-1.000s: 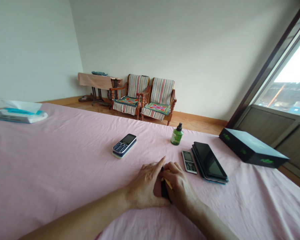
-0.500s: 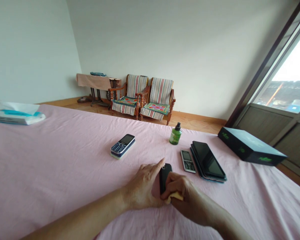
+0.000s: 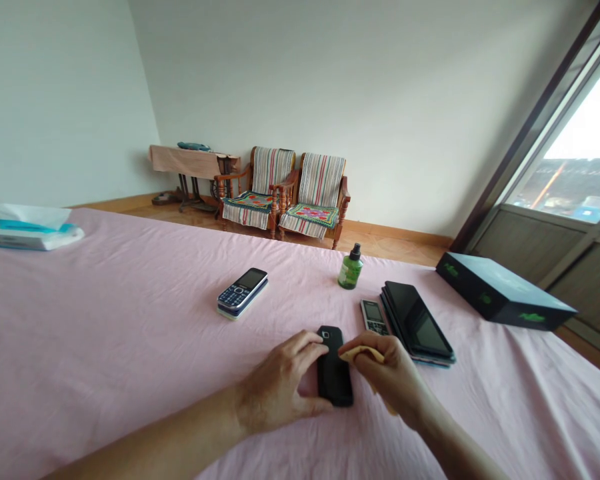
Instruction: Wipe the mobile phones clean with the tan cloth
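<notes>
A black mobile phone (image 3: pixel 335 373) lies back side up on the pink sheet, its camera window toward the far end. My left hand (image 3: pixel 280 377) grips it from the left, with fingers on its upper left edge and the thumb along the lower edge. Pinched in my right hand (image 3: pixel 393 370) is a yellow cloth (image 3: pixel 363 352), held just off the phone's right side. Part of the cloth hangs below that hand. Behind my right hand, a silver keypad phone (image 3: pixel 374 316) is partly covered by the fingers.
A stack of tablets (image 3: pixel 417 323) lies right of the silver phone, near a black box (image 3: pixel 505 293). A green spray bottle (image 3: pixel 350 268) stands upright beyond. Stacked keypad phones (image 3: pixel 243 291) lie left of centre; a tissue pack (image 3: pixel 30 233) is far left on the pink sheet (image 3: pixel 130 320).
My right hand has lifted the cloth from the black phone's lower part and moved up and right, uncovering its back. My left thumb has shifted from its top to its lower edge.
</notes>
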A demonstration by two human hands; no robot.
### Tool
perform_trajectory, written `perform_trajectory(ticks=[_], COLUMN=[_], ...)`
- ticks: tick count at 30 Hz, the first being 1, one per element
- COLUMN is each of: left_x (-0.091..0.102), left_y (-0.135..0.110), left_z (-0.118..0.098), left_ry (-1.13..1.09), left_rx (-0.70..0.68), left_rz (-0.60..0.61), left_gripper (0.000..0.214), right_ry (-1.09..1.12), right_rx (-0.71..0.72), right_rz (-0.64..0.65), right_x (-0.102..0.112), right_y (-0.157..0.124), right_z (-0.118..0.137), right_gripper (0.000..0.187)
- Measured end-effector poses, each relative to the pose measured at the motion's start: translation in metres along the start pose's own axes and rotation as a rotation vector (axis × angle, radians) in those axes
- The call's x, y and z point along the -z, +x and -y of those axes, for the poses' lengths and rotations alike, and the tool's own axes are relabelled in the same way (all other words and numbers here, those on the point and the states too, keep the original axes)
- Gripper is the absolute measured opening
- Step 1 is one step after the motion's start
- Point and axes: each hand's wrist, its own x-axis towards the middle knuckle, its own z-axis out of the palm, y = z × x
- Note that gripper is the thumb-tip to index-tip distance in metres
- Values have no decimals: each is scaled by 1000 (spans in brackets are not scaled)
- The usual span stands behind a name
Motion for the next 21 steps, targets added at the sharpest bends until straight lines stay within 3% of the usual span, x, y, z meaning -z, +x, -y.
perform_trajectory(ticks=[4,13,17,21], left_x=[1,5,7,4], left_y=[-1,1,2,3], left_z=[-2,-4,-1,4], left_ry=[-8,-86,-199,-166], left_rx=[-5,-26,-22,147], left_rz=[-7,-29,-49,-166], left_gripper=[56,66,66,47], right_ry=[223,628,674,591], right_rx=[-144,-136,-86,-72], right_rz=[-57,-96,0,81], right_x=[0,3,-7,-19], right_y=[0,1,-5,-11], right_z=[5,5,8,10], right_gripper=[19,17,14,11])
